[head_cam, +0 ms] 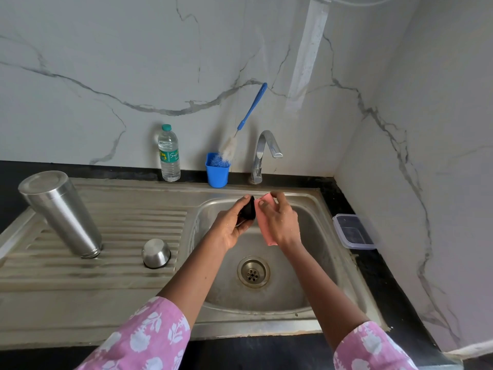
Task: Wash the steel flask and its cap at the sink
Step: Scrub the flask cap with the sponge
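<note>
Step in hand: scrubbing the flask's cap over the sink basin (320, 263). The left hand (232, 225) grips a small black cap (248, 210), fingers curled round it; the cap's detail is too dark to make out. The right hand (280, 220) pinches a pink scrub pad (266, 236) between thumb and fingers, with the pad touching the cap's right side. Both hands are above the basin, the drain (253, 272) below them and nearer the person. The tap (264, 153) stands just beyond the hands, and no water is seen running from it. To do the step well, rotate the cap in the left hand while the pad works round its rim and any thread. Hold it low over the basin so that a slip drops it in the sink. Judged from the layout, rinsing will require opening the tap. The steel flask (64, 212) stands mouth down on the drainboard (120, 222), well to the left of the left hand. A steel cup lid (156, 253) lies inverted between the flask and that hand. A bottle brush (250, 116) leans in a blue holder (217, 174) beyond the left hand.
</note>
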